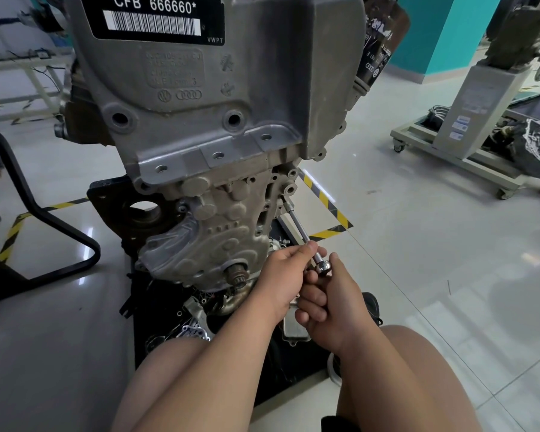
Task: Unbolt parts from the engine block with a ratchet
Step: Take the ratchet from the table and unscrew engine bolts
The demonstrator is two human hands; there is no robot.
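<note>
At the lower right edge of the grey cast-metal engine block [215,135], a chrome ratchet [322,268] fitted with a long, thin steel extension bar [300,227] is held against a fastener point; the far tip of the bar meets the block's flange, though the bolt itself cannot be made out. The block is stood upright on a black mat [156,332], where loose metal parts [295,330] are scattered. The near end of the extension, just beside the ratchet head, is pinched by the fingers of the left hand [281,282]. The ratchet's handle is enclosed by the right hand [332,307], whose fingers are curled round it so that only the round head is seen above the thumb. A black label [152,17] printed with white characters and a barcode is fixed near the top of the block. Yellow-and-black striped tape [328,207] is laid on the pale tiled floor behind the bar, and a grey wheeled stand [449,151] is parked well apart on the right.
</note>
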